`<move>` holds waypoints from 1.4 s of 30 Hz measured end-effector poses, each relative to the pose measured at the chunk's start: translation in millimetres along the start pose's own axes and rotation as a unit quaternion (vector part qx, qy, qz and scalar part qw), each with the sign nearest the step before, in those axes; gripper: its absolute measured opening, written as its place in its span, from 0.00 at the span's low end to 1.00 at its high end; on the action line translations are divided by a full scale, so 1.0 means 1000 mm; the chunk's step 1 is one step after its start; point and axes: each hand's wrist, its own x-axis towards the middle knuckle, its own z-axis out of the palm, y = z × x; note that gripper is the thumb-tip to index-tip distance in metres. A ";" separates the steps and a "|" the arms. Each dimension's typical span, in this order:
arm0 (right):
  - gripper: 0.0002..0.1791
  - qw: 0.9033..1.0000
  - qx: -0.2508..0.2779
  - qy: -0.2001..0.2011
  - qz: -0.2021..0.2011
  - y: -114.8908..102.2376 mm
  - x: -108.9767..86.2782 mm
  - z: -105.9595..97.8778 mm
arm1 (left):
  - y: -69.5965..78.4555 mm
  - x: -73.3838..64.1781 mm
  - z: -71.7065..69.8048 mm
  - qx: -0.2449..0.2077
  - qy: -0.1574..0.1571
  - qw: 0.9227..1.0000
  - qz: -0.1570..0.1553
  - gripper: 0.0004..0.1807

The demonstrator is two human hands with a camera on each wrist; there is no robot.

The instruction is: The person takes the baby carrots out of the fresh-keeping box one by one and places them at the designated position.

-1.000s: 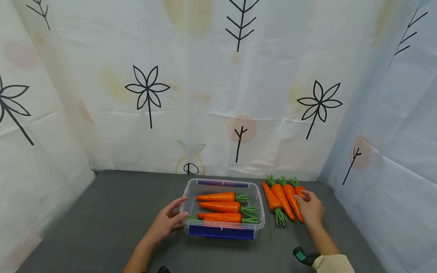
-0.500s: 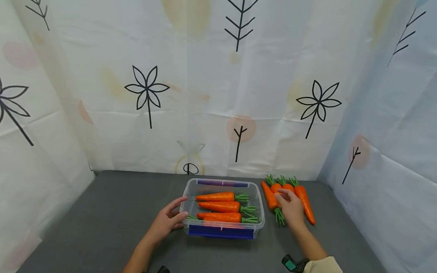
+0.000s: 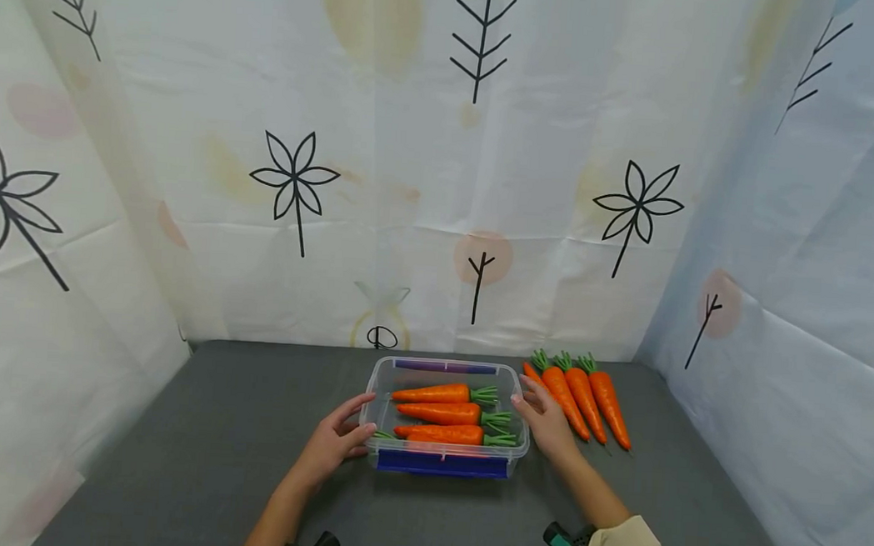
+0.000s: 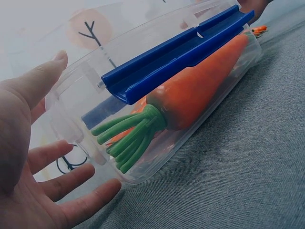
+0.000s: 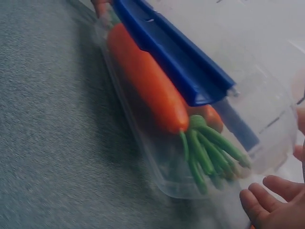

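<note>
We find the container (image 3: 445, 449) on the tabletop (image 3: 246, 445), near the middle of its back edge. Inside, we see carrots (image 3: 439, 413) parallel to that edge, one before another, leafy ends mostly toward the right wall. We find the left hand (image 3: 332, 442) at the left wall and the right hand (image 3: 548, 418) at the right wall. Right of the container, toward the tabletop's back right corner, we count three loose carrots (image 3: 588, 406) side by side, leafy ends to the back edge. Left of these, we locate a fourth carrot (image 3: 531, 371), partly hidden by the right hand.
</note>
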 end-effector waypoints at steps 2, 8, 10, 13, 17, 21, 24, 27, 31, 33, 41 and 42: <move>0.33 1.000 -0.001 -0.024 -0.003 0.000 -0.002 0.002 | 0.000 0.000 0.001 0.002 0.002 1.000 0.002 0.29; 0.34 0.998 -0.003 -0.060 -0.024 0.003 -0.003 0.005 | 0.007 0.000 0.004 0.021 0.012 1.000 0.000 0.29; 0.33 0.998 -0.002 -0.064 -0.030 0.004 -0.003 0.005 | 0.008 0.001 0.004 0.046 0.024 0.999 -0.001 0.29; 0.32 0.998 -0.003 -0.058 -0.028 0.006 -0.003 0.007 | 0.008 0.003 0.001 0.094 0.042 0.995 0.017 0.28; 0.31 0.999 -0.011 -0.042 -0.020 0.007 -0.002 0.008 | 0.014 0.003 -0.002 0.145 0.052 0.985 0.075 0.27; 0.30 0.999 -0.020 -0.021 -0.019 0.007 -0.002 0.009 | 0.022 0.002 -0.001 0.177 0.063 0.974 0.127 0.21; 0.30 0.999 -0.028 -0.011 -0.023 0.007 -0.001 0.010 | 0.031 0.004 0.001 0.197 0.076 0.965 0.155 0.16; 0.29 0.999 -0.031 -0.006 -0.024 0.007 -0.001 0.010 | 0.043 0.009 0.003 0.206 0.073 0.960 0.177 0.13; 0.29 0.999 -0.030 -0.005 -0.020 0.008 0.000 0.010 | 0.062 0.019 0.003 0.210 0.028 0.958 0.195 0.12; 0.29 0.999 -0.028 -0.006 -0.018 0.007 0.000 0.010 | 0.073 0.025 0.002 0.212 -0.008 0.959 0.188 0.12; 0.28 1.000 -0.020 -0.005 -0.024 0.006 -0.001 0.010 | 0.113 0.058 0.000 0.238 -0.207 0.943 0.103 0.20; 0.28 1.000 -0.020 -0.005 -0.021 0.006 -0.001 0.010 | 0.116 0.063 0.001 0.237 -0.230 0.940 0.088 0.21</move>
